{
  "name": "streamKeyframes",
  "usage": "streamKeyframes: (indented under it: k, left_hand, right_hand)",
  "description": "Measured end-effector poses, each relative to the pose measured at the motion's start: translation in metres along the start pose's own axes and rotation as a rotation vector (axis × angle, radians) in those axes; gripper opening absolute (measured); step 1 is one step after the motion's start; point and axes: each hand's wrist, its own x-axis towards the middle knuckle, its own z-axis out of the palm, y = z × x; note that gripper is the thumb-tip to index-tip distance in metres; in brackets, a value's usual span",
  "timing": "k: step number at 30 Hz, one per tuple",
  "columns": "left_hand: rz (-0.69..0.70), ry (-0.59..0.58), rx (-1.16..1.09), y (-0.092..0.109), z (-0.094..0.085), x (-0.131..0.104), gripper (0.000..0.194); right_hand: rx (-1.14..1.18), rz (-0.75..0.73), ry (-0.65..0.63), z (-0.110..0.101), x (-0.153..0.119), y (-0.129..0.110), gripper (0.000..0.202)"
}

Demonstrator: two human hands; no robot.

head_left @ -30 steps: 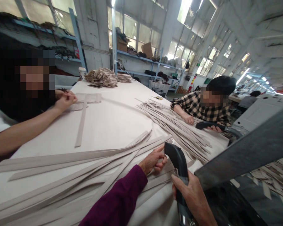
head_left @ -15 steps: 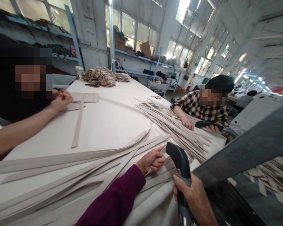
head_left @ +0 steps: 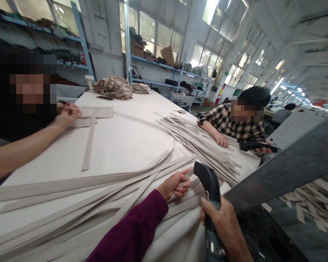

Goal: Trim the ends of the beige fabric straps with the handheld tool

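Note:
My right hand (head_left: 221, 218) is wrapped around the lower part of a curved black handheld tool (head_left: 211, 180) with a shiny lower section. The tool stands upright, its bent head leaning left toward my other hand. In a pinch, my left hand (head_left: 176, 186) grips the end of a beige fabric strip (head_left: 190, 172) right beside that head. Whether the strip touches the head I cannot tell. Beneath my purple sleeve, several long beige strips (head_left: 79, 222) lie spread over the white-covered table (head_left: 125, 134).
Across the table, a person in a checked shirt (head_left: 229, 120) holds a similar black tool (head_left: 255, 146) near a strip pile (head_left: 196, 142). At left are another person's hands (head_left: 68, 114). A grey metal beam (head_left: 284, 163) slants close on my right. Stacked beige pieces (head_left: 113, 87) sit at the back.
My hands, the strip and the black tool stay nearly where they were. The person across has moved their black tool to the right, away from their other hand.

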Motion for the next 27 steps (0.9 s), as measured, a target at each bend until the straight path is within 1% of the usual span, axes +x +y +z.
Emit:
streamKeyframes:
  k: [3, 5, 6, 8, 12, 14, 16, 19, 20, 22, 25, 26, 27]
  left_hand:
    - [-0.009, 0.004, 0.007, 0.002, 0.002, -0.002, 0.057]
    - [0.002, -0.006, -0.003, 0.003, 0.002, -0.003, 0.055]
    - [0.012, -0.012, -0.012, 0.004, 0.002, -0.003, 0.054]
    - [0.032, -0.018, -0.028, 0.005, 0.002, -0.003, 0.053]
    - [0.039, 0.012, -0.004, 0.003, 0.0, 0.0, 0.053]
    - [0.016, 0.051, 0.049, -0.001, 0.001, 0.0, 0.054]
    - [-0.02, 0.089, 0.132, -0.006, 0.003, 0.001, 0.058]
    - [-0.093, 0.104, 0.324, -0.015, 0.009, 0.001, 0.063]
    - [-0.088, 0.117, 0.396, -0.018, 0.011, 0.002, 0.063]
    - [0.005, 0.193, 0.561, -0.022, 0.015, 0.003, 0.059]
    - [0.315, 0.424, 0.929, -0.023, 0.019, 0.006, 0.044]
    - [0.41, 0.479, 1.078, -0.022, 0.02, 0.007, 0.036]
    - [0.484, 0.51, 1.218, -0.022, 0.02, 0.008, 0.029]
  right_hand:
    - [-0.047, -0.051, 0.091, -0.009, 0.024, -0.001, 0.021]
    - [-0.06, -0.071, 0.119, -0.016, 0.032, -0.003, 0.022]
    - [-0.061, -0.074, 0.114, -0.018, 0.031, -0.003, 0.023]
    - [-0.049, -0.056, 0.083, -0.02, 0.022, -0.003, 0.025]
    - [-0.005, 0.004, 0.016, -0.008, -0.005, 0.0, 0.025]
    - [0.017, 0.018, -0.017, -0.001, -0.007, 0.002, 0.024]
    - [0.027, 0.02, -0.027, 0.002, 0.0, 0.004, 0.024]
    - [-0.032, -0.001, 0.039, -0.002, 0.019, 0.007, 0.022]
    - [-0.062, -0.01, 0.063, -0.006, 0.025, 0.009, 0.022]
    - [-0.099, -0.019, 0.086, -0.012, 0.03, 0.013, 0.024]
    - [-0.087, -0.012, 0.061, -0.019, 0.024, 0.02, 0.027]
    - [-0.078, -0.001, 0.051, -0.02, 0.019, 0.022, 0.026]
    - [-0.071, 0.012, 0.048, -0.02, 0.015, 0.024, 0.026]
